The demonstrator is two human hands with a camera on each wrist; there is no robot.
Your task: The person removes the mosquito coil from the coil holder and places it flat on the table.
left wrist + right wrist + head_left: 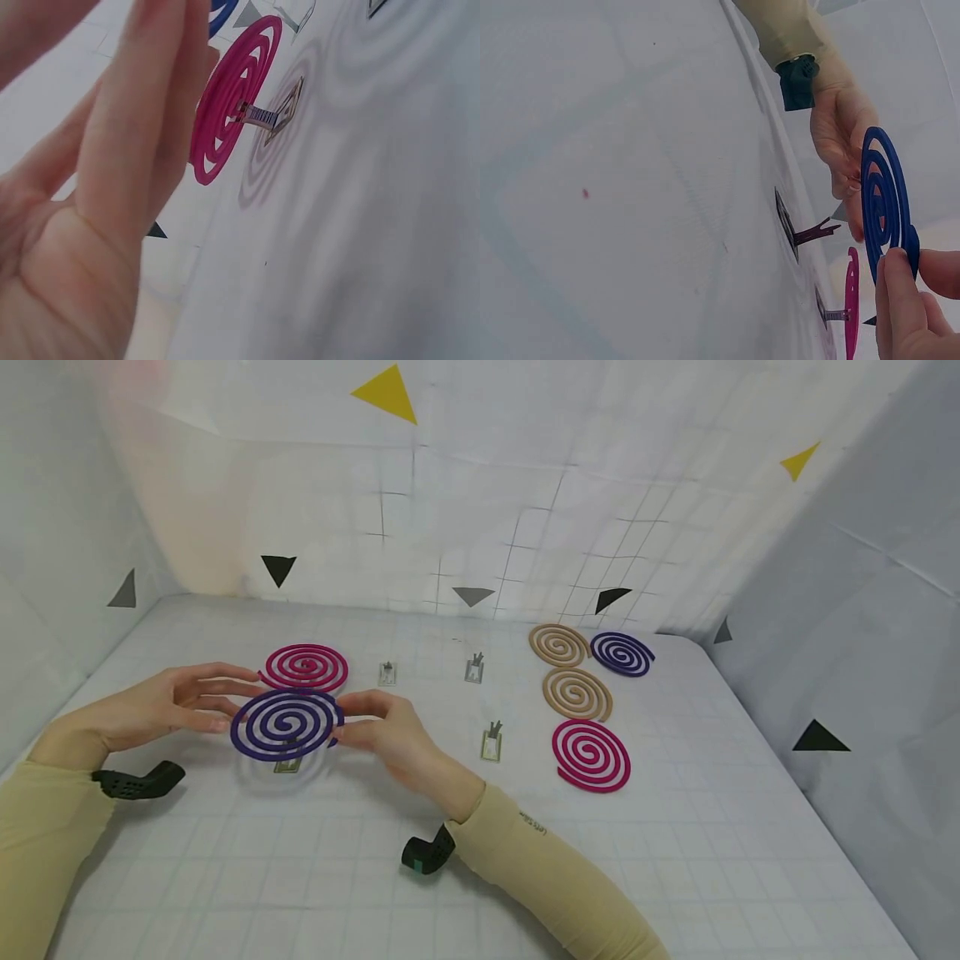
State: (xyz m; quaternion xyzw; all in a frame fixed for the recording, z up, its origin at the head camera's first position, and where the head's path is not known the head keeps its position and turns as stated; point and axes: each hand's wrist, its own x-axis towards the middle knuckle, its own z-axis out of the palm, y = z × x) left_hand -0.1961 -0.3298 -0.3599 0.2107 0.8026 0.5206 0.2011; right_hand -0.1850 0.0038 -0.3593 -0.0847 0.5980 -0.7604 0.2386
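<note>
My right hand pinches the right edge of a dark blue spiral coil between thumb and fingers. The coil hangs above a small metal stand, mostly hidden beneath it. At the coil's left edge is my left hand, fingers fairly straight; whether it touches the rim I cannot tell. In the right wrist view, the blue coil stands clear of the forked stand prongs. Just behind, a pink coil rests raised on its own stand.
Three bare pronged stands, one front, two back, stand mid-table. On the right lie two tan coils, a blue coil and a pink coil. White sheeted walls enclose the table.
</note>
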